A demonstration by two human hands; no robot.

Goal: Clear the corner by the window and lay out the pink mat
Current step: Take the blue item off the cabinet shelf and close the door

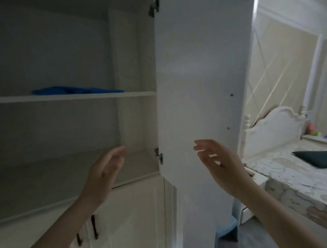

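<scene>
A white wardrobe stands before me with its tall door (pixel 199 78) swung open toward me. My left hand (pixel 103 170) is raised in front of the bare lower shelf (pixel 64 168), fingers straight and holding nothing. My right hand (pixel 218 163) hovers close to the inner face of the open door, fingers loosely spread and empty. A folded blue cloth (pixel 76 90) lies on the upper shelf (pixel 74 97). No pink mat is in view.
Lower cabinet doors with dark handles (pixel 94 227) sit below the open compartment. A bed (pixel 294 176) with a white headboard (pixel 273 129) and a dark pillow (pixel 317 158) stands on the right. A blue object (pixel 227 231) sits on the grey floor behind the door.
</scene>
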